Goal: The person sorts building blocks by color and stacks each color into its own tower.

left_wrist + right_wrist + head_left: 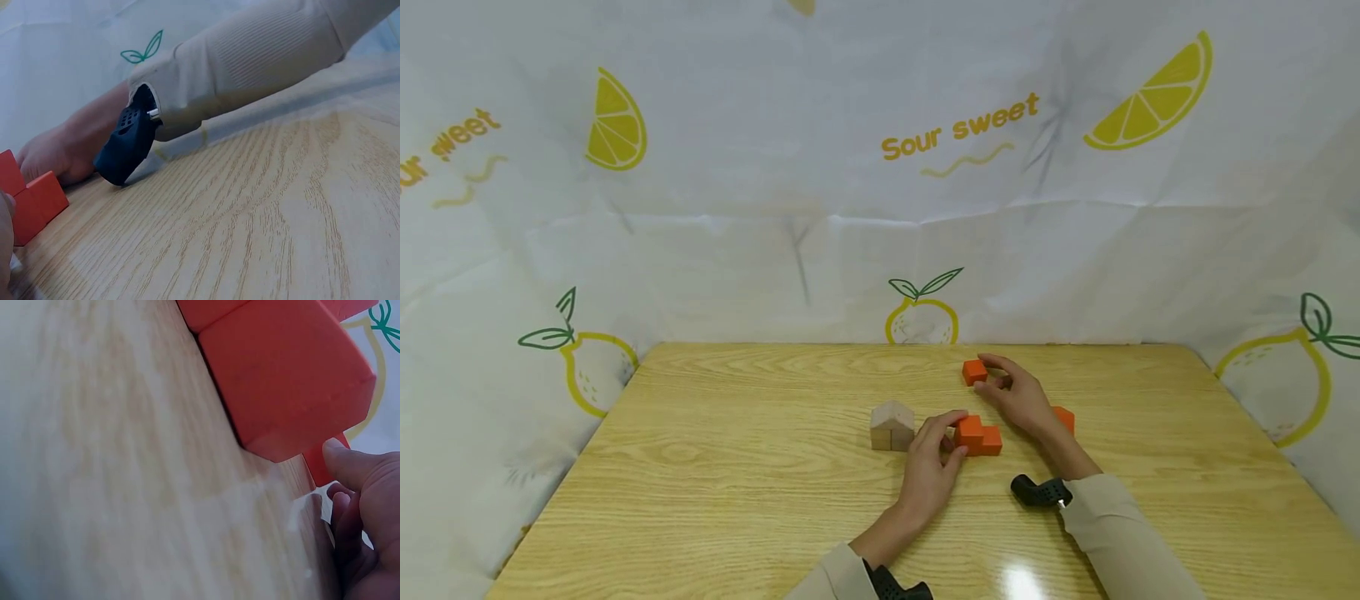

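My left hand (927,475) holds the left side of a small stack of red blocks (970,433), its index finger at the back and its thumb at the front. One cube sits raised on the left, with a lower red block (992,441) on the right. Farther back, my right hand (1017,398) pinches a single red cube (974,372) between thumb and index finger. In the right wrist view the thumb lies against that red cube (317,465). The left wrist view shows the stacked red blocks (39,203) at its left edge, with only a sliver of the left hand.
Left of my left hand stands a little house of plain wooden blocks (892,427) with a pointed top. Another red block (1064,419) is partly hidden behind my right forearm. A printed cloth (760,267) rises behind the wooden table (715,467).
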`<state>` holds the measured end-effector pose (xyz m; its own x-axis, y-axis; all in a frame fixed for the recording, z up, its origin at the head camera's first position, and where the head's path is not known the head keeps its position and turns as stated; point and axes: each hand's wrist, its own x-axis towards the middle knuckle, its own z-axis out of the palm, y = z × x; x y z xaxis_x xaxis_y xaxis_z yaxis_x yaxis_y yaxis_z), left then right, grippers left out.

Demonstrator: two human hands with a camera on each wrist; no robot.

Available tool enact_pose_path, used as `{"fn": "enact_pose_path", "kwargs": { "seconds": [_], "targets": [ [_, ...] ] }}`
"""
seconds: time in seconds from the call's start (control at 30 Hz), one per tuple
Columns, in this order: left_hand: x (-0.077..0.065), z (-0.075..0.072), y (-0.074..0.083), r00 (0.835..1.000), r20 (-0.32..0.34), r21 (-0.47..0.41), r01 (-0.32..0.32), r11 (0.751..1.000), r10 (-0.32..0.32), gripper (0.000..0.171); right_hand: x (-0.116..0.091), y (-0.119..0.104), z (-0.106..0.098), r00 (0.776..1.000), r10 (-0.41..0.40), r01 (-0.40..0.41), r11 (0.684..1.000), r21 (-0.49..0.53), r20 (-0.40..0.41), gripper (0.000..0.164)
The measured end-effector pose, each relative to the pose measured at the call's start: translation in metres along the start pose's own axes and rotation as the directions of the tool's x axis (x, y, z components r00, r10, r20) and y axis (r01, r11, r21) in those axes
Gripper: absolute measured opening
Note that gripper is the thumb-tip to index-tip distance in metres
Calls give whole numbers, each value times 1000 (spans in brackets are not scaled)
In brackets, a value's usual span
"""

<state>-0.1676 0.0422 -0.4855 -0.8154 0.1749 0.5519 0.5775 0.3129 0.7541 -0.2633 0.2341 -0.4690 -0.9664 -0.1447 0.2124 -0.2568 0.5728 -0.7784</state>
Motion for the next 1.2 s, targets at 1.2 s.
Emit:
{"fn": "enact_pose_path", "kwargs": {
  "seconds": [1.2],
  "targets": [
    [0,-1,1,1000,7,-28,26,999,-26,50,-20,-7,1,981,-69,90,989,114,-181,41]
  ]
}}
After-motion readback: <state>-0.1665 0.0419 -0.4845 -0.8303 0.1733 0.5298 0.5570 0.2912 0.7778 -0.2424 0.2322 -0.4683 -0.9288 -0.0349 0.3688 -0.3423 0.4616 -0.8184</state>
